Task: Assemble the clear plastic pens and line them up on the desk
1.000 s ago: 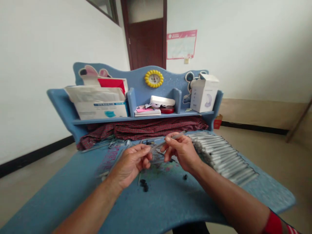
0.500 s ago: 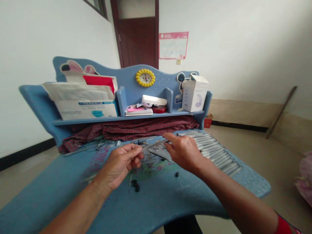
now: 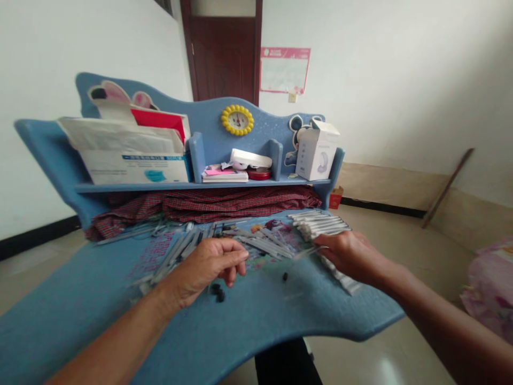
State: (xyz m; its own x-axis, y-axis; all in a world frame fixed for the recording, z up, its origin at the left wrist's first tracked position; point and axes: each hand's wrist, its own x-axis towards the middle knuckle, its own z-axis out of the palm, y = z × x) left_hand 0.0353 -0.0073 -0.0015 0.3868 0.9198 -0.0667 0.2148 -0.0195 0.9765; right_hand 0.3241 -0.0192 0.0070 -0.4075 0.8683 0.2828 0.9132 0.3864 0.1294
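Note:
My left hand (image 3: 214,264) hovers over the middle of the desk, thumb and forefinger pressed together. Whatever they may hold is too small or hidden. At the right, my right hand (image 3: 344,252) is closed on a thin, pale stick (image 3: 306,252), blurred by motion and pointing left. It is just above a row of pale grey tubes (image 3: 316,222) with dark ends, laid side by side. Loose grey sticks (image 3: 266,245) lie between my hands, with another bunch (image 3: 182,248) behind my left hand. Small black pieces (image 3: 218,294) sit below my left hand, and a single black piece (image 3: 285,276) lies farther right.
The blue desk (image 3: 248,331) has a curved front edge. Red checked cloth (image 3: 224,206) is bunched beneath the shelf (image 3: 160,186). Upon the shelf are a mask box (image 3: 136,168), a white carton (image 3: 316,152) and papers. A yellow clock (image 3: 237,120) is on the backboard.
My right hand has moved right and towards me with the stick, away from my left hand, which no longer touches the stick. The camera view has shifted slightly.

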